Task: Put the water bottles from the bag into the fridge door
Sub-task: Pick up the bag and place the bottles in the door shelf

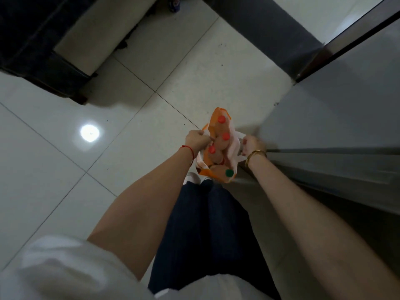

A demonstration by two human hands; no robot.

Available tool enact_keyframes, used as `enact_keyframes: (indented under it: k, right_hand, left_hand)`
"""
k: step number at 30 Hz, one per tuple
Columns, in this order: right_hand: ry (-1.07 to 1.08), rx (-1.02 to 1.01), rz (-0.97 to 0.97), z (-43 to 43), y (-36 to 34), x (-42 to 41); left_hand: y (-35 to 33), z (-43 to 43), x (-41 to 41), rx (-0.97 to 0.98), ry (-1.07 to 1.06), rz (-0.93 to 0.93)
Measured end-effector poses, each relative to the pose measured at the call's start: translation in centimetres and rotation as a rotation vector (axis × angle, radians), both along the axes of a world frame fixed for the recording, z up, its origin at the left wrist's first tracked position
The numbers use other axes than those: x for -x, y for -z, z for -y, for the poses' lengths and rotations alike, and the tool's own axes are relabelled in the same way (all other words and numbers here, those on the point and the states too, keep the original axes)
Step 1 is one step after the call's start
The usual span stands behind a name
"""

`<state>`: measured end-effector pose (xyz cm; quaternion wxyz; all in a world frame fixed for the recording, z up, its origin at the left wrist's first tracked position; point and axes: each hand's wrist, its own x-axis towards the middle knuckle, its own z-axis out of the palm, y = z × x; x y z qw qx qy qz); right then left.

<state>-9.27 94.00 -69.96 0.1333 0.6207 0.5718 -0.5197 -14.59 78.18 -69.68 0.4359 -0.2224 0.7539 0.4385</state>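
An orange and white plastic bag (pixel 232 146) hangs low over the floor in front of my legs, held wide at its mouth. My left hand (pixel 195 140) grips its left handle and my right hand (pixel 252 146) grips its right handle. Inside stand several water bottles seen from above: three with red caps (pixel 221 119) (pixel 226 136) (pixel 212 150) and one with a green cap (pixel 229 173) nearest me. The grey fridge (pixel 337 118) stands right beside the bag on the right, its door closed.
Pale tiled floor (pixel 151 68) spreads ahead and to the left, with a bright light reflection on it. A dark cabinet with a light plinth (pixel 91 37) stands at the upper left. A dark wall base (pixel 272 29) runs along the upper right. My dark trousers are below the bag.
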Motion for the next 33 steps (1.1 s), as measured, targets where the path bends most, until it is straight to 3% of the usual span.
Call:
enact_keyframes:
  k: [4, 13, 22, 27, 33]
  right_hand:
    - [-0.034, 0.017, 0.005, 1.9, -5.2, -0.6]
    - [-0.063, 0.084, -0.029, 5.1, -17.0, -4.2]
    - [-0.124, 0.146, -0.118, 7.0, -29.2, -8.8]
    - [-0.072, 0.122, -0.213, 7.9, -34.9, -13.8]
    - [0.035, 0.072, -0.292, 7.8, -40.9, -20.5]
  left_hand:
    - [-6.2, 0.6, -0.8, -0.031, -0.077, -0.010]
    - [-20.8, 3.2, -3.8, 0.066, -0.012, -0.112]
    - [-34.3, 5.4, -6.5, 0.123, 0.254, -0.247]
    - [-41.0, 5.9, -10.0, 0.081, 0.302, -0.314]
    - [-47.2, 5.2, -13.9, -0.037, 0.264, -0.245]
